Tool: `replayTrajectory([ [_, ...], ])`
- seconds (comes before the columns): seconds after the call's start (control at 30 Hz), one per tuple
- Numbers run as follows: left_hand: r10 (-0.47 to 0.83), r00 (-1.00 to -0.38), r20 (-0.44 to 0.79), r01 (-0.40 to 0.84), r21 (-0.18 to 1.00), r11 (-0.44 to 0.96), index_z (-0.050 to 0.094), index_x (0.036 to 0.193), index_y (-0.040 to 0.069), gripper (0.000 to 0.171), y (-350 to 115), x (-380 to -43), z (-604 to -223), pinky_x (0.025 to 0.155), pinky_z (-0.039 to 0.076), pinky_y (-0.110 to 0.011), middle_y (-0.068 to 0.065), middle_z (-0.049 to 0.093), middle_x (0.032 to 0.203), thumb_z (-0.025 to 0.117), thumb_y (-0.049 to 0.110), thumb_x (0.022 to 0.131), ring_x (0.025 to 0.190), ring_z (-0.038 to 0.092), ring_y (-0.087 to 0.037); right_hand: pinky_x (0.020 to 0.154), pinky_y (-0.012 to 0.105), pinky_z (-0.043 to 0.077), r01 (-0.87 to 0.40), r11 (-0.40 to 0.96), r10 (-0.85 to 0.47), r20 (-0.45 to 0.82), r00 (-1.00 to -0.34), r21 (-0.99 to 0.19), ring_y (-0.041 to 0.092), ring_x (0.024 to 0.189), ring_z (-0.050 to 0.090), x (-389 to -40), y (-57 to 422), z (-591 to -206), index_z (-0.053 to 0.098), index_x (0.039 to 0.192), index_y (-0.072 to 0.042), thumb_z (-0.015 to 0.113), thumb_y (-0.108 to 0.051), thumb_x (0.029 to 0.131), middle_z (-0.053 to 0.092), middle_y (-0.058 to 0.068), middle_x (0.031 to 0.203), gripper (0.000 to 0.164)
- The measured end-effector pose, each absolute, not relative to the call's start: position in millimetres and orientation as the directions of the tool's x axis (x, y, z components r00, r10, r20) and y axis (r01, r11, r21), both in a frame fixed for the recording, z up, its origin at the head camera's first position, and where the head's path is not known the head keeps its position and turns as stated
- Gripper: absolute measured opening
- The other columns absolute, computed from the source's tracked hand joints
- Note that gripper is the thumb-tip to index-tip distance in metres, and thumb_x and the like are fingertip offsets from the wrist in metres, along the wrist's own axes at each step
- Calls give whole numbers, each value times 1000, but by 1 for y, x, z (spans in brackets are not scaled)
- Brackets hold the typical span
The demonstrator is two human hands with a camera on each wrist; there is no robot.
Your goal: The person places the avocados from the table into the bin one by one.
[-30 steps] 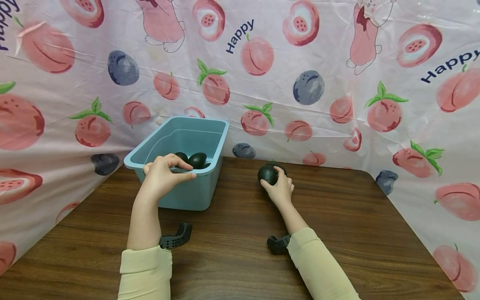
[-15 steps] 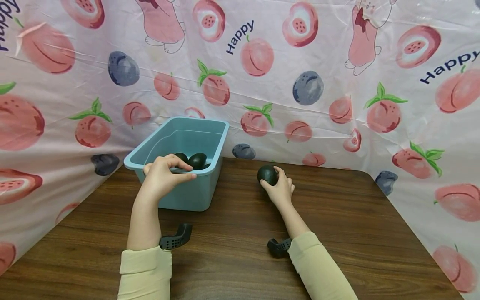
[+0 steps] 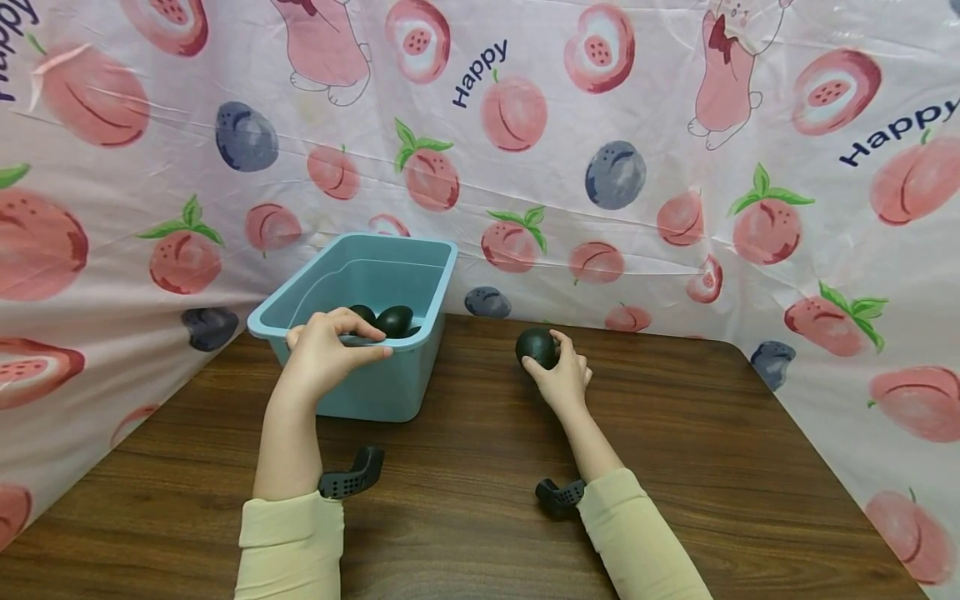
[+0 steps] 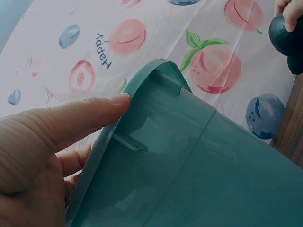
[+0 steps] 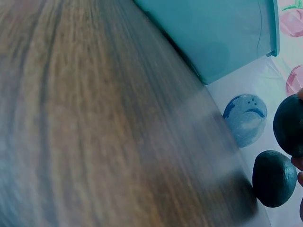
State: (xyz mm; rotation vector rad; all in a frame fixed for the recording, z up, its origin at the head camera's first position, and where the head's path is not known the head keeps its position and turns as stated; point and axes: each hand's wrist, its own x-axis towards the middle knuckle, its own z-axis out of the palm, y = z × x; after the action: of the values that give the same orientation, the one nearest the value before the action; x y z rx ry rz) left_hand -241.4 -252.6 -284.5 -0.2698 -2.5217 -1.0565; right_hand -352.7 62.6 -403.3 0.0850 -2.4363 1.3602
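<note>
My left hand [image 3: 330, 346] grips the near rim of a blue-green plastic tub [image 3: 375, 383]; its thumb lies along the outside of the rim in the left wrist view. Inside the tub are dark green avocados [image 3: 394, 322], partly hidden by my fingers and the rim. To the right of the tub, my right hand [image 3: 561, 375] holds another avocado [image 3: 535, 348] between thumb and fingers. The right wrist view shows a further avocado [image 5: 274, 178] on the table just below the held one [image 5: 289, 125]; in the head view it is hidden behind the held avocado and hand.
The dark wooden table [image 3: 675, 467] ends at a hanging sheet [image 3: 517, 192] printed with peaches, which encloses the back and both sides. Black wrist mounts [image 3: 352, 473] stick out from both forearms. The tub stands at the back left.
One second ago a second avocado showed behind the held one in the head view; now it is covered. My right hand and its avocado have shifted only slightly. My left hand stays put.
</note>
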Motion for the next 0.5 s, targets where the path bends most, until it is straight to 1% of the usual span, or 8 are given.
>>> replayTrajectory([
  [0.27,28,-907,421,321,646,693,75,91,8,23,-252,-242,-284,95,7,-56,-6,64,98,82,25,77,102,48,-30,99,49,17,-225,534,128,341,-931,-815,31,116,35,-353,63,-399,41,140,-17,73,-35,83,51,16,126,68],
  [0.5,26,-907,421,322,651,687,75,91,8,22,-251,-241,-284,95,6,-55,-6,64,98,82,24,77,103,47,-30,97,50,19,-230,519,140,348,-927,-823,32,115,35,-351,64,-394,43,139,-18,73,-35,82,52,15,124,67],
])
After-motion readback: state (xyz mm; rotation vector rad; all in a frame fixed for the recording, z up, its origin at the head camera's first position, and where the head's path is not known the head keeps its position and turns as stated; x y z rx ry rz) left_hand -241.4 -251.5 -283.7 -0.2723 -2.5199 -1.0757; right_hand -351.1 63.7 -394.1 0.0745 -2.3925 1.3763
